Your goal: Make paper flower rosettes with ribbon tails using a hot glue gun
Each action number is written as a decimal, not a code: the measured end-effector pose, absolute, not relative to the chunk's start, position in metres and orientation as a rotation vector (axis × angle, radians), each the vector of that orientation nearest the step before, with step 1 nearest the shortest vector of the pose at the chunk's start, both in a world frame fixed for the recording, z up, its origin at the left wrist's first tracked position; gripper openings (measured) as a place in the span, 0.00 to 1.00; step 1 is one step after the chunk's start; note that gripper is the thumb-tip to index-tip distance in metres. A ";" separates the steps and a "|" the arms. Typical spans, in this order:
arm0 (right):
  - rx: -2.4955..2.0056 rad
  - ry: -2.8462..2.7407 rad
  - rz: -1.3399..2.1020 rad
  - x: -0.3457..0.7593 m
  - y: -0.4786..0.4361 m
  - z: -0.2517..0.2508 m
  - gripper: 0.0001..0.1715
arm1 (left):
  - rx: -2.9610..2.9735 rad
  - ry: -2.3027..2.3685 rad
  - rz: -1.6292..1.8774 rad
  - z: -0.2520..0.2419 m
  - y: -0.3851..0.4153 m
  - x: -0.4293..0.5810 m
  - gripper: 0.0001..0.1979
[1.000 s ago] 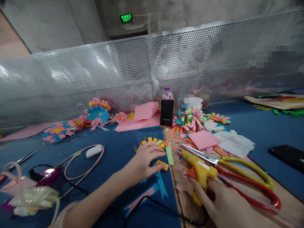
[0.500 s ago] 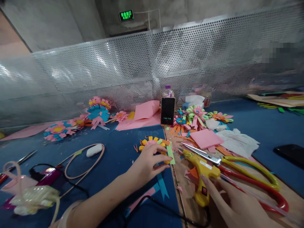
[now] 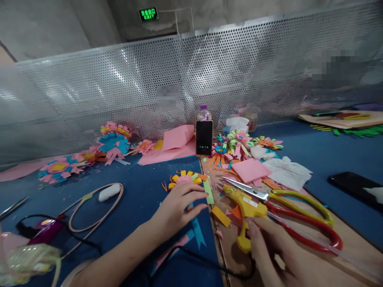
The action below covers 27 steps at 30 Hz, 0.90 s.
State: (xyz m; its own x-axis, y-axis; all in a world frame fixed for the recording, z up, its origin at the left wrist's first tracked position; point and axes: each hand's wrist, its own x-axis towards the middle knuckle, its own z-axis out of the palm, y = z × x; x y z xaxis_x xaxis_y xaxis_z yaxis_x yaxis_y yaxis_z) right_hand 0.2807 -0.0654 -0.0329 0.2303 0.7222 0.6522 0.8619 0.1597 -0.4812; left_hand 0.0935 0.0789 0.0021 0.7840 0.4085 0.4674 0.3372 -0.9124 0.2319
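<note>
My left hand lies on the blue table with fingers stretched out, its tips touching a part-made paper flower of yellow, orange and pink strips and a green strip. A loose yellow paper strip lies just to its right. My right hand rests on the brown board, fingers curled at the handle of a yellow glue gun that lies on its side. Whether the fingers wrap the handle is unclear.
Large scissors with red and yellow handles lie beside the glue gun. Pink paper, finished paper flowers, a standing phone, a bottle and a perforated metal screen stand behind. Cables, a white case and a black phone lie at the sides.
The yellow paper strip went from under my left fingers to the board edge at the right. My right hand shifted along the glue gun, which turned slightly. The view panned left.
</note>
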 end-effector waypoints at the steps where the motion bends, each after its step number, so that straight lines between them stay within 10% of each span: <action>1: -1.550 -1.645 -0.292 0.289 -0.064 -0.035 0.13 | 2.843 0.564 0.737 0.002 0.079 0.094 0.12; 19: -1.856 -1.712 -0.627 0.255 -0.012 -0.035 0.07 | 2.400 0.782 0.792 0.009 0.067 0.097 0.10; 27: -1.426 -1.702 -0.455 0.252 -0.029 0.001 0.10 | 1.388 0.594 0.421 0.011 0.064 0.096 0.28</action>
State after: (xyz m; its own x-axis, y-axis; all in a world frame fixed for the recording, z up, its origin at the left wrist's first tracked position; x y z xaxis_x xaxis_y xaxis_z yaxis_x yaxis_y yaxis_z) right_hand 0.2522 -0.0285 0.0012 0.0088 0.6211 0.7837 0.9292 0.2845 -0.2359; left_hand 0.0955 0.0639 0.0108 0.7852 0.6027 -0.1420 0.0657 0.1469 0.9870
